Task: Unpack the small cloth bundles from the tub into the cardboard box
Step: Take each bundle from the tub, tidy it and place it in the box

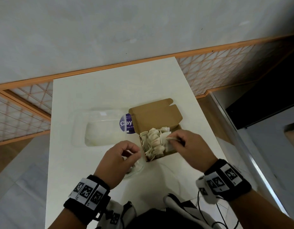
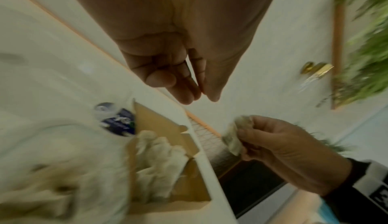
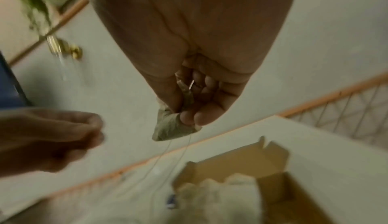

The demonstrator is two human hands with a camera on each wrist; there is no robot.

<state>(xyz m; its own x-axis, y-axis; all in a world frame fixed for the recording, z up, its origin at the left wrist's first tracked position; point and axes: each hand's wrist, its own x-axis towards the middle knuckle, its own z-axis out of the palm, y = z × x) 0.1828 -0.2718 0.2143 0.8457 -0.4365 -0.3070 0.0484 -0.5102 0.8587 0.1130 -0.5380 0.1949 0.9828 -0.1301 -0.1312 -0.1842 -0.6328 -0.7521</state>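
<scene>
The open cardboard box (image 1: pixel 159 116) stands mid-table with several pale cloth bundles (image 1: pixel 153 138) inside. My right hand (image 1: pixel 173 139) hovers over the box's right side and pinches one small cloth bundle (image 3: pixel 172 129); thin threads hang from it. My left hand (image 1: pixel 133 152) is left of the box's near corner, above a small clear tub (image 1: pixel 138 169). Its fingers are curled to the thumb, and the left wrist view shows nothing between the fingertips (image 2: pixel 212 96). Blurred beige bundles (image 2: pixel 52 186) lie below it in the tub.
A large clear plastic container (image 1: pixel 100 129) with a round purple sticker (image 1: pixel 126 123) lies left of the box. The white table (image 1: pixel 110 90) ends at an orange-framed mesh railing (image 1: pixel 225 71) behind. A dark cabinet (image 1: pixel 267 103) stands to the right.
</scene>
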